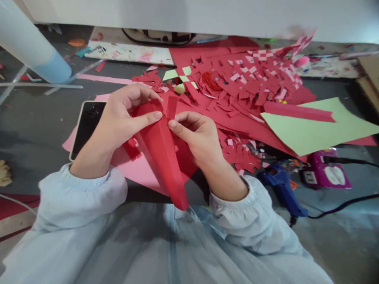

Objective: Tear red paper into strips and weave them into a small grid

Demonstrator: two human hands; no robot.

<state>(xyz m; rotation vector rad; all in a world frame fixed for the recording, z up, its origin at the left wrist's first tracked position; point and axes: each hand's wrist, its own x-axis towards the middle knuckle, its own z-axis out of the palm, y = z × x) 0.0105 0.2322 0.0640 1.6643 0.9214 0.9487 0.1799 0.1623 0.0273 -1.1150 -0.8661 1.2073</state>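
Note:
A folded piece of red paper (166, 161) hangs between my hands, its long narrow end pointing down toward my lap. My left hand (127, 114) pinches its upper edge between thumb and fingers. At the right, my right hand (198, 136) is closed with its thumb against a short red paper strip (172, 107) that stands up at the paper's top edge. Pink paper (142, 173) lies under my hands. Behind them spreads a heap of cut red paper pieces (231, 90), some woven with pink.
A phone (87, 126) lies beside my left wrist. To the right are a light green sheet (308, 134), a blue glue gun (282, 187) with a cable and a purple power box (328, 171). A white and blue cylinder (44, 51) stands at the back left.

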